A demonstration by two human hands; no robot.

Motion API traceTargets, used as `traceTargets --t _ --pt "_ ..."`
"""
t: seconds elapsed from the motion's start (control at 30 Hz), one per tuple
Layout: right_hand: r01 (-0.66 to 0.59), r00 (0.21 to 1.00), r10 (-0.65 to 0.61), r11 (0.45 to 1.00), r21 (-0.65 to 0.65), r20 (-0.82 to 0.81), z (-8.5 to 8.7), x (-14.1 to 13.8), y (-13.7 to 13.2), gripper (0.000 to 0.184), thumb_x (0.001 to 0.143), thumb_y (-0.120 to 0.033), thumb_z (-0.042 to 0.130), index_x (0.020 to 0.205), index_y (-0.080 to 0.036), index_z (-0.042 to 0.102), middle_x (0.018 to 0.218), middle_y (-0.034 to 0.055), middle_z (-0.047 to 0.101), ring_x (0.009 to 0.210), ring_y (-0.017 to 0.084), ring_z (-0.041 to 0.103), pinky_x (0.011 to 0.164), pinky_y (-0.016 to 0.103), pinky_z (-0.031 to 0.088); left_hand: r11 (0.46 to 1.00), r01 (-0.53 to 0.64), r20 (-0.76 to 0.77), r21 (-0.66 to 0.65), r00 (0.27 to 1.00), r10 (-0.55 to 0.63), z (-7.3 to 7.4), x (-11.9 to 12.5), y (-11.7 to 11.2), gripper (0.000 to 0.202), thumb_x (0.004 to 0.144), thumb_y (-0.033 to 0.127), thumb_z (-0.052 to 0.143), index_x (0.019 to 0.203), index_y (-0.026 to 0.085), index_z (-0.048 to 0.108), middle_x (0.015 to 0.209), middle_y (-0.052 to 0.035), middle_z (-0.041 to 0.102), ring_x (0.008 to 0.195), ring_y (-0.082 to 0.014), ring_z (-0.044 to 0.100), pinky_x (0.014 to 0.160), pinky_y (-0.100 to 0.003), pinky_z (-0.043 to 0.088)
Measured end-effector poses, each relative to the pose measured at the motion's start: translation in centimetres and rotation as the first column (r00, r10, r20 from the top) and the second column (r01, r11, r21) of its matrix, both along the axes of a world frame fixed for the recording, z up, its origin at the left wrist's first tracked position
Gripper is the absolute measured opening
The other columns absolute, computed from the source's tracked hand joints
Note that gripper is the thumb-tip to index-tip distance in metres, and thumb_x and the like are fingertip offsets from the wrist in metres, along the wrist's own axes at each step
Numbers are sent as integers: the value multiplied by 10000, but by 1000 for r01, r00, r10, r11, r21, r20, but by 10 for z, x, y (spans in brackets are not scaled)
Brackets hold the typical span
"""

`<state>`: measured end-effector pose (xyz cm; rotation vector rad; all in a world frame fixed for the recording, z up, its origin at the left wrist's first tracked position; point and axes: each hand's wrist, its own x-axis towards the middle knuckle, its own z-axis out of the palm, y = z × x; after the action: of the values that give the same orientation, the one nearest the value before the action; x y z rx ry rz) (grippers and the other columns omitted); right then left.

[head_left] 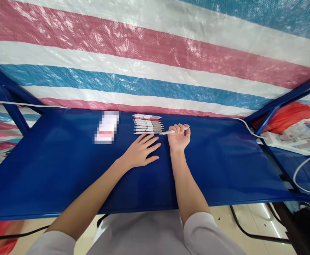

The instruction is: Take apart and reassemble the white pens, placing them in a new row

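Note:
Several pens (148, 124) lie side by side in a stacked row near the back of the blue table, mostly white with grey ends and one with red near the far side. My left hand (141, 151) rests just in front of the row, fingers spread, its fingertips close to the nearest pen. To the right of the row, my right hand (179, 137) is palm up with its fingers curled around a white pen (168, 132). The grey end of that pen points left toward the row.
A blurred pale sheet or packet (107, 127) lies left of the pens on the blue table (218, 170). Striped plastic sheeting (155, 46) hangs behind. Blue metal supports (8, 102) stand at both sides. A red bag (290, 115) and white cables (246, 124) are at the right.

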<state>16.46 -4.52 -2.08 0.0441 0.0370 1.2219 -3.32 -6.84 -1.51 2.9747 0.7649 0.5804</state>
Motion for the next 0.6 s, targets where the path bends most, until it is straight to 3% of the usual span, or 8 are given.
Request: traceTargets --t 0.23,0.4,0.6 --pt "22 990 -22 1000 -1 142 -6 4 4 248 887 -343 468 682 -233 382 578 -77 299 506 109 313 511 270 355 996 46 -7 -73 999 -46 -6 1 5 480 931 449 553 1314 166 612 1430 -150 535 1369 -348 435 1156 -554 289" --pt "13 986 -7 999 -29 169 -5 5 4 268 863 -338 469 654 -231 339 564 -85 254 479 100 276 493 262 351 979 114 -37 -169 992 -122 -5 1 11 487 943 448 535 1350 185 581 1464 -143 497 1402 -331 393 1180 -547 241" --pt "73 979 -57 995 -73 198 -7 7 6 264 869 -310 431 646 -232 313 561 -79 238 465 102 265 476 263 348 968 103 -54 -230 991 -119 -6 0 11 503 942 444 538 1391 217 539 1516 -112 434 1438 -307 332 1205 -518 197"
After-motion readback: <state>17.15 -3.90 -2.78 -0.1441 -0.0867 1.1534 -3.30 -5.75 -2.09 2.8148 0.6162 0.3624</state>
